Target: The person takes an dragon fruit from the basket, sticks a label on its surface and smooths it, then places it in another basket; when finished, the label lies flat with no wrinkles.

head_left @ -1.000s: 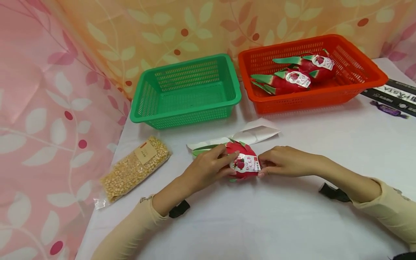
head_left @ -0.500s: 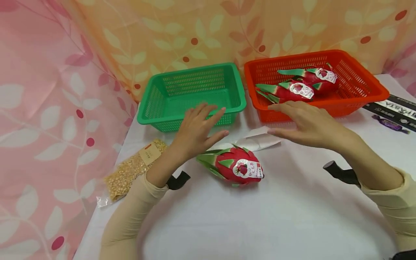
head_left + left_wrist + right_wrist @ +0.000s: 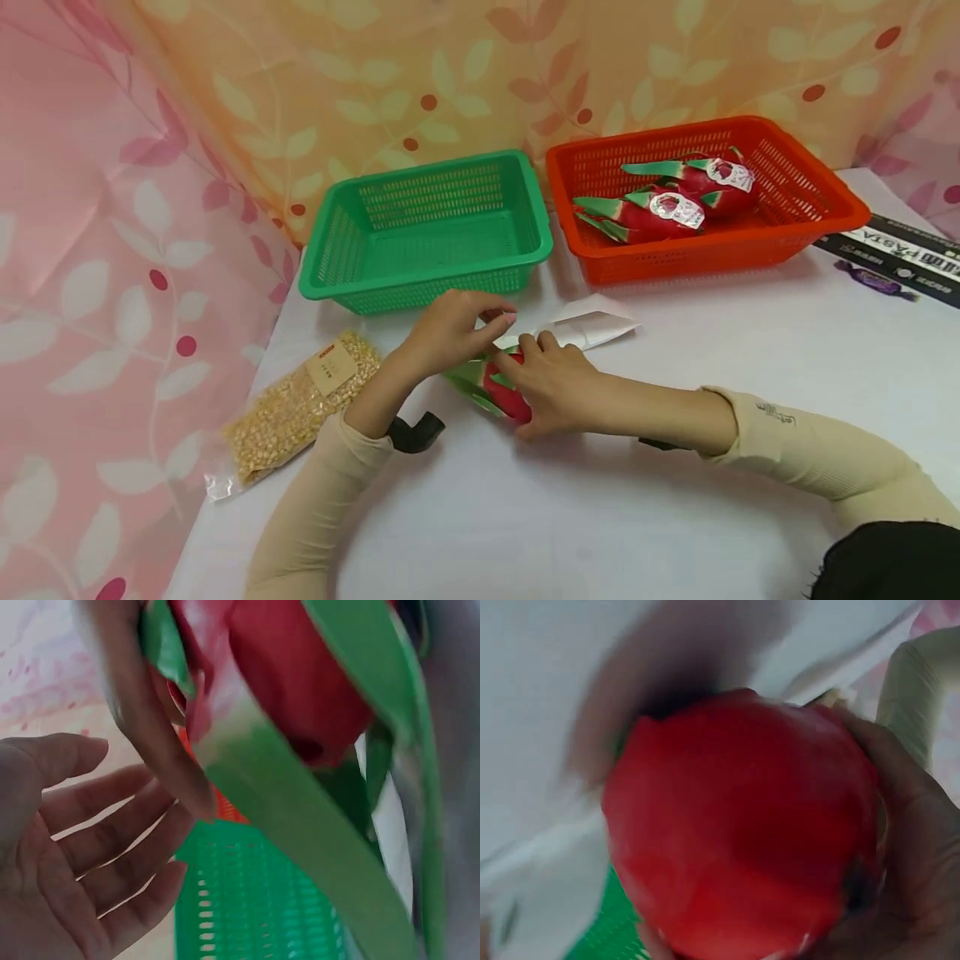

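A red dragon fruit (image 3: 507, 395) with green leaf tips lies at the middle of the white table. My right hand (image 3: 561, 385) grips it from above, fingers over its far side and thumb on the near side. That hand covers the labelled end in the head view. The fruit's red body (image 3: 735, 825) fills most of the right wrist view. My left hand (image 3: 455, 333) is beside the leafy end, fingers relaxed and holding nothing. In the left wrist view, the left palm (image 3: 75, 877) and its spread fingers face the green leaves.
Behind stand a green basket (image 3: 427, 287) and a red basket (image 3: 697, 262) holding two labelled dragon fruits (image 3: 652, 218). White backing paper (image 3: 596, 323) lies just beyond the hands. A bag of corn kernels (image 3: 300, 412) is at left, and a black pasta box (image 3: 900, 254) at right.
Both hands worked at the fruit's label, then lifted apart. Now the right hand has come down to the left and grips the dragon fruit; the left hand has lowered close to its leafy end.
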`<state>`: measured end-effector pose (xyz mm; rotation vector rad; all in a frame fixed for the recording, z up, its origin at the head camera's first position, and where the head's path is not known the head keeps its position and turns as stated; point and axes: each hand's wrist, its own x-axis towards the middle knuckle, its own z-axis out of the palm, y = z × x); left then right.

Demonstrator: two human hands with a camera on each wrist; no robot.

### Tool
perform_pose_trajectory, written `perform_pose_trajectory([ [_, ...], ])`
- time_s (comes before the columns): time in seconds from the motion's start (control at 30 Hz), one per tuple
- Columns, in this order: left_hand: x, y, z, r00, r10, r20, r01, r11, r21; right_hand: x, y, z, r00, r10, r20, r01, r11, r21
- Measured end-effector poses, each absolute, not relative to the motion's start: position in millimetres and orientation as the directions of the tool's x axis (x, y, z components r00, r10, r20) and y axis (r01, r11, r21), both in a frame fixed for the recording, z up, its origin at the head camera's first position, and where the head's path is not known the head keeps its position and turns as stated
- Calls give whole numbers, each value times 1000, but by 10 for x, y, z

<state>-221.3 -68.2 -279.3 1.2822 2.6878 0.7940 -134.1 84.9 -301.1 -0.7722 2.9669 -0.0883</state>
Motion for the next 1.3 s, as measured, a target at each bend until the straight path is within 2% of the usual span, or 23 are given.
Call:
perform_pose_trajectory([
  [0.17,-2337,-691,-2858,-671,738,75,561,438,702,-1377,1045,-2924,-849,-525,-60,-509,843,-176],
  [0.3,-2399,-553,-2961,-684,729,35,379,314,871,-1292,1421,-2558,-856,-511,-71,-485,844,-230],
  [0.47,-2432,-188,-3170,-682,730,-41,170,213,962,-1246,2038,-2031,-909,-413,-59,-394,895,-208],
  [0.57,-2452,34,-3247,-704,705,-92,17,146,989,-1452,2372,-1828,-954,-301,-20,-289,931,-223],
  [0.67,-2489,261,-3268,-764,632,-126,-153,11,988,-1854,2563,-1729,-987,-159,-12,-147,936,-320],
  [0.77,-2504,499,-3271,-826,545,-143,-243,-116,963,-2302,2575,-1769,-998,-25,-55,2,895,-446],
  [0.9,-2473,740,-3293,-871,469,-145,-260,-191,947,-2753,2503,-2016,-991,30,-130,100,815,-571],
  [1.0,-2451,843,-3295,-889,443,-118,-241,-234,942,-2905,2492,-2211,-984,15,-180,117,810,-574],
  [1.17,-2448,904,-3258,-905,418,-86,-215,-272,938,-2956,2499,-2400,-983,-6,-185,84,875,-476],
  [1.3,-2457,908,-3238,-907,412,-86,-216,-281,935,-2975,2453,-2507,-991,-12,-130,32,943,-330],
])
